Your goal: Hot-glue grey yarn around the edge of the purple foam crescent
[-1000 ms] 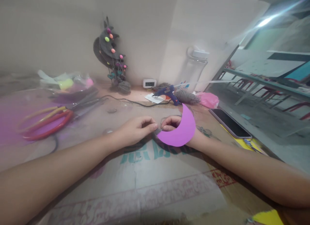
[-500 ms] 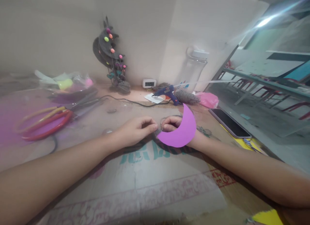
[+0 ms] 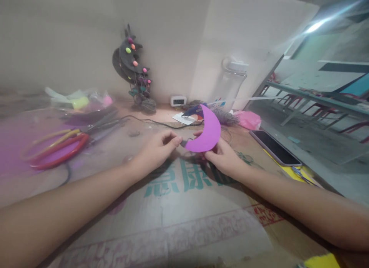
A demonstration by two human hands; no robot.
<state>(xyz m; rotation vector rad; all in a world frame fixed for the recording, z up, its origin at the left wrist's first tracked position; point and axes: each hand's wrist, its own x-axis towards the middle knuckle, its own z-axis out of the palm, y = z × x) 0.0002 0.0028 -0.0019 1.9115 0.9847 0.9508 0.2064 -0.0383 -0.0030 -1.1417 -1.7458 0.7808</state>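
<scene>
A purple crescent moon cutout (image 3: 209, 133) is held upright above the table, its pointed ends toward the upper middle and the left. My left hand (image 3: 161, 147) pinches its left tip, where a dark grey wrapping shows at the end. My right hand (image 3: 223, 154) grips the crescent's lower right side, with the thumb below and other fingers partly hidden behind it. Thin grey yarn seems to trail near the right hand, though it is blurred. Behind the crescent lies a blue glue gun (image 3: 194, 111), partly covered by it.
Red-and-yellow-handled scissors (image 3: 60, 148) lie at left beside a bag of craft pieces (image 3: 82, 100). A decorated grey moon ornament (image 3: 131, 64) stands against the wall. Behind are a small clock (image 3: 178, 101), a bottle (image 3: 230, 83) and grey yarn (image 3: 226, 117). A phone (image 3: 275, 147) rests at right.
The crescent has moved left and up, now in front of the glue gun. My right hand has shifted from inside its curve to grasp its lower right edge.
</scene>
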